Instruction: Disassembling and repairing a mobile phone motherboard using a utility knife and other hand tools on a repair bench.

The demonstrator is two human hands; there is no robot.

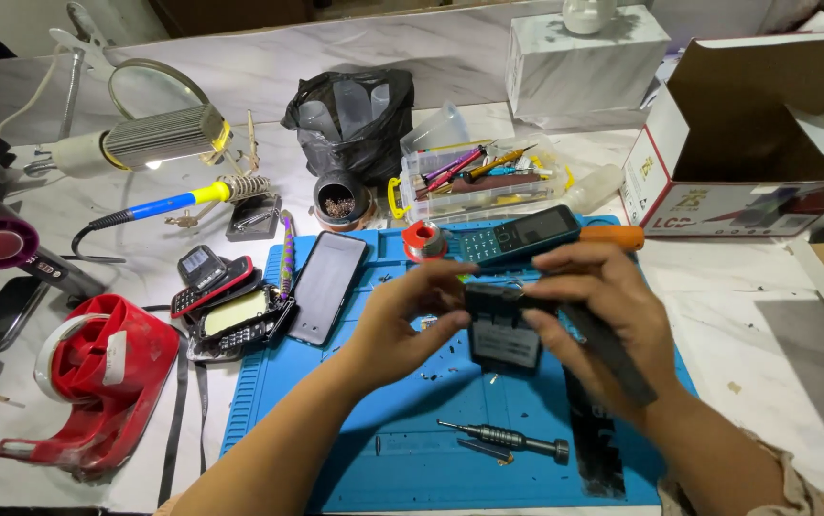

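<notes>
Dark, boxy phone body with a pale label (pixel 502 330) sits pinched between both hands above a blue silicone work mat (pixel 412 449), left hand (pixel 395 320) gripping its near edge, right hand (pixel 598 320) also clasping a black tool. A slip could drop it onto one grey screwdriver (pixel 506 439). Two intact phones lie on the mat, several dismantled ones beside it

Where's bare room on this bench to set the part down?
Free: the blue mat in front of the left hand, left of the screwdriver; also the white table between mat and cardboard box. Crowded: the phone pile, tape dispenser and tool tray.
</notes>
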